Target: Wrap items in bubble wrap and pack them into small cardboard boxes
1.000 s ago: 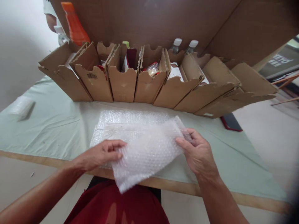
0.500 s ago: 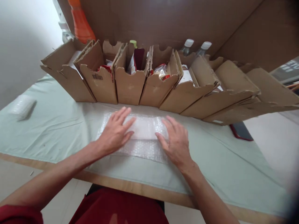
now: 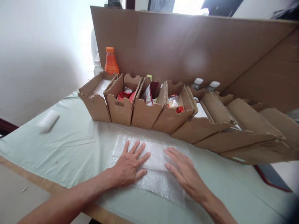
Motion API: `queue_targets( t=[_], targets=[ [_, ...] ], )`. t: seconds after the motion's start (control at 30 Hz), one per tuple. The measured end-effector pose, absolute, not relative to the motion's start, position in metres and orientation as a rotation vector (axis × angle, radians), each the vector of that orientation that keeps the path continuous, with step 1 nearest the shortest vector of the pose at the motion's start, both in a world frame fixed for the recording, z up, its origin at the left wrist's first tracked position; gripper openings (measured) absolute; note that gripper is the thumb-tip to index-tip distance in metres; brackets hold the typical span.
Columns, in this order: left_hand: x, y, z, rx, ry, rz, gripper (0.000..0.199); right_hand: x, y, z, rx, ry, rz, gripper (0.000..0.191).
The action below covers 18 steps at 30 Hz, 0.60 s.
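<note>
Down from the air, bubble wrap point(image 3: 156, 157) now lies flat, not rolled up, with the left hand point(image 3: 129, 165) spread on it and the right hand point(image 3: 184, 172) held fingers together.

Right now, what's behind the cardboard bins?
An orange bottle, a clear bottle, two white-capped bottles, a greenish cap and a cardboard panel; the bins hide anything lower.
</note>
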<state>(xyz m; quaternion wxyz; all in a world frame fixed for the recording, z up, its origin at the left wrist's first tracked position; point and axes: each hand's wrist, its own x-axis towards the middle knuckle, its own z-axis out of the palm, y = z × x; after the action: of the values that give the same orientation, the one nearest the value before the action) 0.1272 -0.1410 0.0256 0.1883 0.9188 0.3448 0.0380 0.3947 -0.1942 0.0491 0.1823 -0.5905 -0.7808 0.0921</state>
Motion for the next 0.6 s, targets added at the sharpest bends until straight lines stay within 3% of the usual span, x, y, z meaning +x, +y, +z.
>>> queue_targets(
  t=[0.2, 0.3, 0.43, 0.6],
  targets=[
    [0.127, -0.139, 0.02, 2.551, 0.927, 0.16, 0.066, 0.36, -0.099, 0.193, -1.359, -2.147, -0.075, 0.025],
    [0.127, -0.137, 0.02, 2.516, 0.903, 0.163, 0.067, 0.328, -0.035, 0.238, -1.412, -2.201, -0.151, 0.022],
    [0.128, -0.136, 0.019, 2.462, 0.87, 0.173, 0.068, 0.29, 0.045, 0.255, -1.567, -2.34, -0.045, 0.025],
    [0.129, -0.132, 0.01, 2.422, 0.824, 0.17, 0.073, 0.239, 0.123, 0.236, -1.721, -2.56, -0.055, 0.028]
  ],
)
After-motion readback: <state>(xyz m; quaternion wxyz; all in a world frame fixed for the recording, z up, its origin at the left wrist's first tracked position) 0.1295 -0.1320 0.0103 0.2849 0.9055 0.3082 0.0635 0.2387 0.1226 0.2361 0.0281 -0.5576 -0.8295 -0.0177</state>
